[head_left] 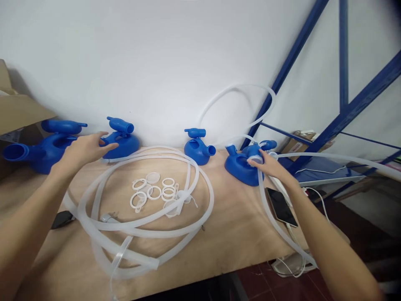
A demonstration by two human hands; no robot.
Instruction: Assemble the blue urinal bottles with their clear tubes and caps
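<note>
My left hand (pixel 82 149) hangs with its fingers apart beside a blue urinal bottle (pixel 123 144) at the back left; whether it touches the bottle I cannot tell. Another blue urinal bottle (pixel 46 152) is partly behind that hand. On the right, my right hand (pixel 272 166) closes its thumb and fingers on a blue bulb-shaped connector (pixel 252 149) with a white end (pixel 256 159). This sits over a blue urinal bottle (pixel 239 169). A clear hose (pixel 266 205) runs down from near that hand. One more blue urinal bottle (pixel 197 150) stands against the wall.
A coiled clear hose (pixel 175 232) covers much of the wooden table (pixel 194 259). Several white rings and caps (pixel 154 192) lie inside the coil. A phone (pixel 282 205) rests near the right edge. A cardboard box (pixel 25 110) stands left, a blue metal rack (pixel 343 113) right.
</note>
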